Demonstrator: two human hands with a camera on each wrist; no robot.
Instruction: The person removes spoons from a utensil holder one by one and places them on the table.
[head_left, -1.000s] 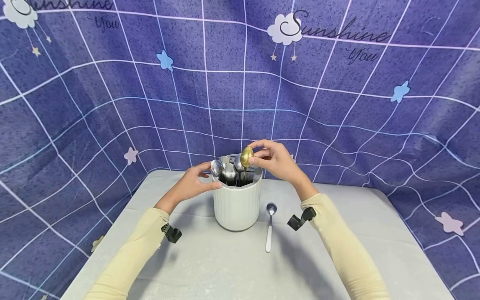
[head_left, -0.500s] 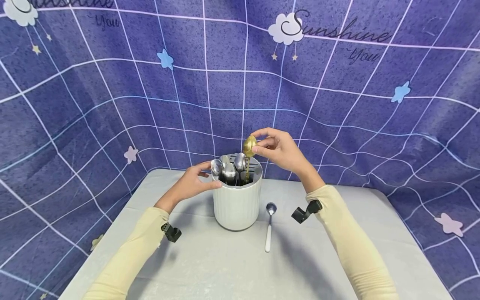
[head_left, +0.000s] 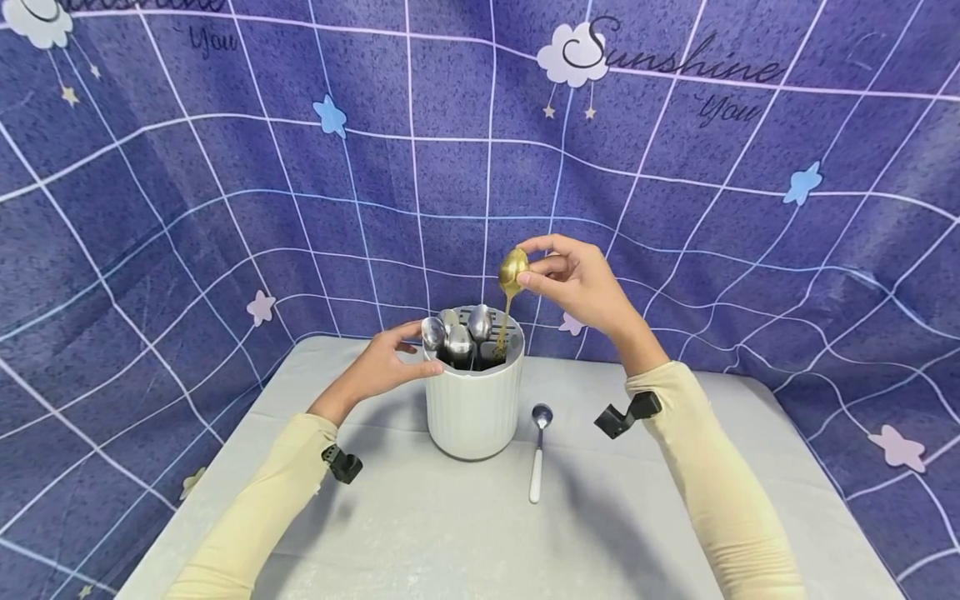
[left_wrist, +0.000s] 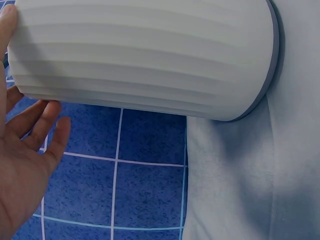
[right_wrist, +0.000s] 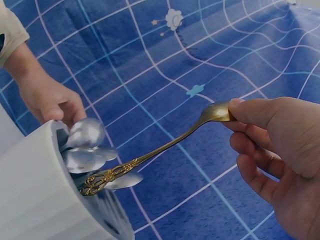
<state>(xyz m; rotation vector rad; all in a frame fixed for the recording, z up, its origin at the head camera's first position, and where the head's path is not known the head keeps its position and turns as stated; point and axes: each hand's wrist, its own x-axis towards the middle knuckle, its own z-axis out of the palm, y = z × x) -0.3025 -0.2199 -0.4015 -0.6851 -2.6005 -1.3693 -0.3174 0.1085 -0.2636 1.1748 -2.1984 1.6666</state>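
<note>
Right wrist view: my right hand [right_wrist: 280, 150] pinches a golden spoon [right_wrist: 165, 146] by its glossy bowl — its ornate handle tip at the white holder's [right_wrist: 40, 185] mouth, long axis pointing bowl-first towards two o'clock. My left hand [right_wrist: 50, 97], fingers loosely extended, touches the holder.

The right hand [head_left: 576, 279] has drawn the gold spoon [head_left: 512, 271] higher from the white holder [head_left: 474, 414].
</note>
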